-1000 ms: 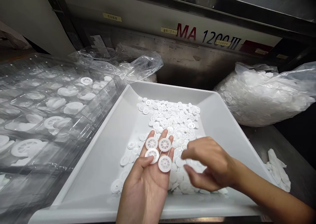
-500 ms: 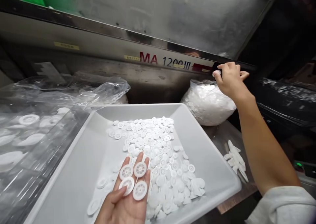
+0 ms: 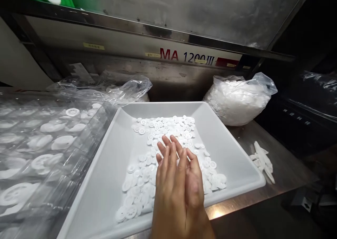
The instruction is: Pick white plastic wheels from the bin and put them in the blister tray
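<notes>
"Where are the white spoked wheels [image 3: 131, 212] from the two hands [image 3: 176, 182]?"

"Below, in the grey tray [image 3: 229, 154], spreading to both sides and ahead beyond the fingertips."

"Which hand is nearer?"

"Neither, clearly: they overlap above the wheels, close together, fingers pointing forward. The space between them is mostly hidden; I can't tell what they hold."
</notes>
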Available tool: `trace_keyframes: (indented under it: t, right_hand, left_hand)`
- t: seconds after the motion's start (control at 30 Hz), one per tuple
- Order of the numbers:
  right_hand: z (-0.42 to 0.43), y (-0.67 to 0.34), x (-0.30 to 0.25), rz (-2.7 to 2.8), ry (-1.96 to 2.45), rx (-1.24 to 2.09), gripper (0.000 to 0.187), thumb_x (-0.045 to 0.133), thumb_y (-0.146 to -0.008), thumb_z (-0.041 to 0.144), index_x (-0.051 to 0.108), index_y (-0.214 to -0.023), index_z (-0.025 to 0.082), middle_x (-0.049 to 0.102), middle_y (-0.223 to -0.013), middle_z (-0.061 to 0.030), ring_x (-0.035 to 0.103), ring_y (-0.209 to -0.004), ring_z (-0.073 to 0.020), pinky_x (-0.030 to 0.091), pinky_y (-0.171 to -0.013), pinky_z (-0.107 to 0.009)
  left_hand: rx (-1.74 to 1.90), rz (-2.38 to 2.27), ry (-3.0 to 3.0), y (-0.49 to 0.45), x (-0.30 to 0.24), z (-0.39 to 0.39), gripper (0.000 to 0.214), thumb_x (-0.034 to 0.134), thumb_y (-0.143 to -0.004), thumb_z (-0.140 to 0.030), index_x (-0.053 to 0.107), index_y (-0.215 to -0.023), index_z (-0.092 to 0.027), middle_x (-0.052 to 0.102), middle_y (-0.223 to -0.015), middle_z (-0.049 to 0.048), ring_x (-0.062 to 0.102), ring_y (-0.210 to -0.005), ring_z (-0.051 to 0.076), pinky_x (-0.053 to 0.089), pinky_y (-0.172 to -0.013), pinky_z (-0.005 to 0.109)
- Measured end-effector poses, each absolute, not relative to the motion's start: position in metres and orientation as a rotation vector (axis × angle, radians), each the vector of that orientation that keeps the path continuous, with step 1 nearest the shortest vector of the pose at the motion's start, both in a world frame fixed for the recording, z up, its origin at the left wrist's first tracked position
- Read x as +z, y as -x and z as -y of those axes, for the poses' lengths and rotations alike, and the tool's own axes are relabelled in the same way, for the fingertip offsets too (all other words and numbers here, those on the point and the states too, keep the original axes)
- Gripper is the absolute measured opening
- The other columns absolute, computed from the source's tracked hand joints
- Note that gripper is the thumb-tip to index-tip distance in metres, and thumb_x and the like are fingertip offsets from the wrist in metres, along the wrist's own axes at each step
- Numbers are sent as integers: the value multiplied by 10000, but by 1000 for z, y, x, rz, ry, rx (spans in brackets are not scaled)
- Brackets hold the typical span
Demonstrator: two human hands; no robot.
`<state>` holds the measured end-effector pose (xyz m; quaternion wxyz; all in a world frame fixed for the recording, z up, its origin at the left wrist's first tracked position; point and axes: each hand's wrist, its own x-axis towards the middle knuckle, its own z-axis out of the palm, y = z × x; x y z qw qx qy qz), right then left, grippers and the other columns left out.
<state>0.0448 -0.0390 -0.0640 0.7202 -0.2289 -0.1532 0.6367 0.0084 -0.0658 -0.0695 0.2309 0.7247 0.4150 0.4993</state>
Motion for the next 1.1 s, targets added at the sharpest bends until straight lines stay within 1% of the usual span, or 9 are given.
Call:
trace_keyframes:
  t: [0.1, 0.17, 0.23, 0.4, 0.53, 0.7, 0.8, 0.93, 1.1]
  right_hand:
    - [35, -51, -61, 33, 268, 1545, 477, 345, -936, 437, 557, -1290, 198, 539, -1383, -30, 485, -1297, -176, 244, -1164, -354]
    - [37, -54, -59, -56, 149, 1545, 511, 363, -921, 462, 518, -1329, 195, 537, -1385, -43, 478, -1304, -187, 253, -1160, -365]
    - [40, -55, -59, -54, 84, 1524, 555, 382, -909, 488, 471, -1373, 198, 518, -1402, -51, 452, -1324, -201, 232, -1166, -383]
    - [47, -57, -62, 36, -4, 1527, 606, 347, -910, 535, 388, -1437, 238, 456, -1455, -36, 369, -1379, -202, 140, -1183, -423]
    - [51, -61, -64, 58, -39, 1541, 590, 319, -922, 552, 370, -1444, 282, 415, -1484, -24, 330, -1401, -208, 104, -1173, -491]
    - [52, -63, -65, 66, -68, 1534, 581, 311, -930, 548, 369, -1449, 292, 414, -1485, -4, 327, -1401, -188, 59, -1184, -417]
    - [51, -64, -66, 58, -94, 1532, 588, 308, -932, 550, 336, -1464, 300, 400, -1494, -1, 305, -1410, -183, 36, -1181, -425]
    - [53, -65, -67, 57, -117, 1549, 575, 306, -931, 554, 324, -1462, 336, 378, -1505, 15, 289, -1416, -169, 3, -1172, -441]
    - [55, -66, -67, 61, -135, 1552, 570, 290, -935, 552, 332, -1460, 334, 378, -1505, 18, 289, -1415, -173, 53, -1178, -420]
  left_hand:
    - [1501, -1081, -1664, 0, -69, 67, 488, 366, -962, -236, 365, -1441, -332, 348, -1536, -11, 291, -1417, 211, 253, -1174, 417]
    - [1596, -1054, -1364, 1, -67, 66, 455, 420, -960, -232, 426, -1389, -383, 413, -1498, -39, 354, -1385, 174, 331, -1135, 321]
    - [1634, -1023, -1212, 0, -66, 66, 488, 509, -927, -205, 442, -1366, -407, 429, -1487, -42, 377, -1371, 168, 354, -1118, 284]
    - [1706, -941, -1312, -4, -68, 64, 697, 608, -828, -55, 396, -1392, -405, 416, -1491, -1, 334, -1397, 194, 318, -1152, 350]
    - [1636, -929, -1379, -1, -69, 63, 839, 630, -776, 9, 325, -1416, -441, 356, -1527, 2, 344, -1392, 188, 322, -1144, 324]
    - [1560, -880, -1177, 2, -63, 63, 704, 611, -848, -123, 345, -1407, -460, 401, -1505, -5, 397, -1361, 204, 364, -1119, 354]
    - [1546, -862, -954, 3, -61, 64, 595, 574, -877, -175, 409, -1380, -447, 461, -1466, -19, 412, -1350, 195, 383, -1104, 329]
    - [1530, -898, -747, 2, -53, 67, 539, 572, -859, -173, 492, -1315, -449, 525, -1412, -41, 462, -1312, 190, 439, -1054, 296]
    - [1532, -1014, -615, -2, -38, 72, 494, 515, -851, -158, 546, -1258, -436, 577, -1352, -46, 495, -1285, 204, 386, -1107, 386]
